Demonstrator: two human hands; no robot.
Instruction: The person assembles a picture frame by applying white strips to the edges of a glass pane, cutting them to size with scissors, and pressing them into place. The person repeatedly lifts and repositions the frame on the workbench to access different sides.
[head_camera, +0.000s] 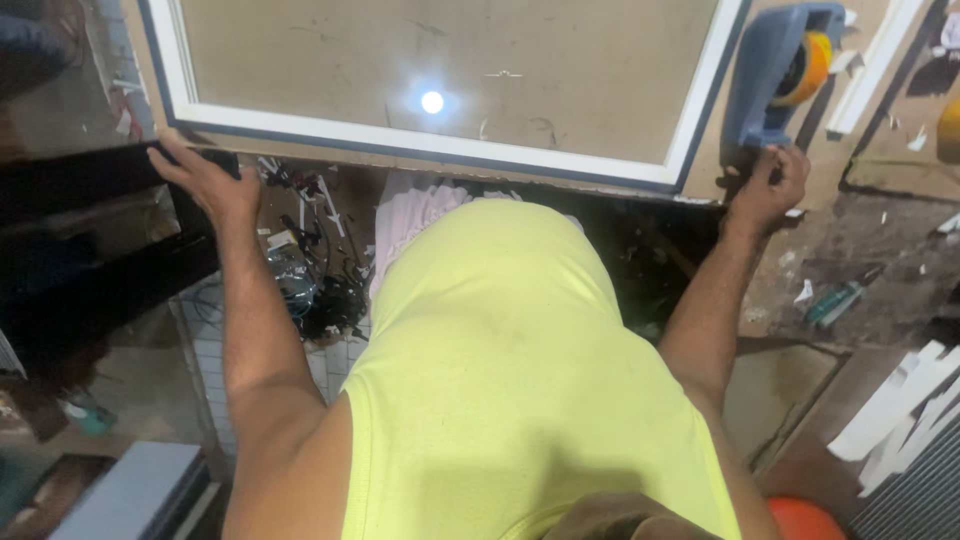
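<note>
Workbench (880, 225) dusty, scraps scattered. My left hand (200, 175) spread flat, gripping lower left corner of framed glass panel (450, 75). My right hand (768, 188) curled shut, pinching bench edge just below blue tape dispenser (775, 70); panel's right corner just left of it.

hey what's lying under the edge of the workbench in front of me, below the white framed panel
Below the white framed panel, a tangle of wires and scraps lies by the left hand. A pale ribbed cloth shows too. The yellow shirt covers the rest.
</note>
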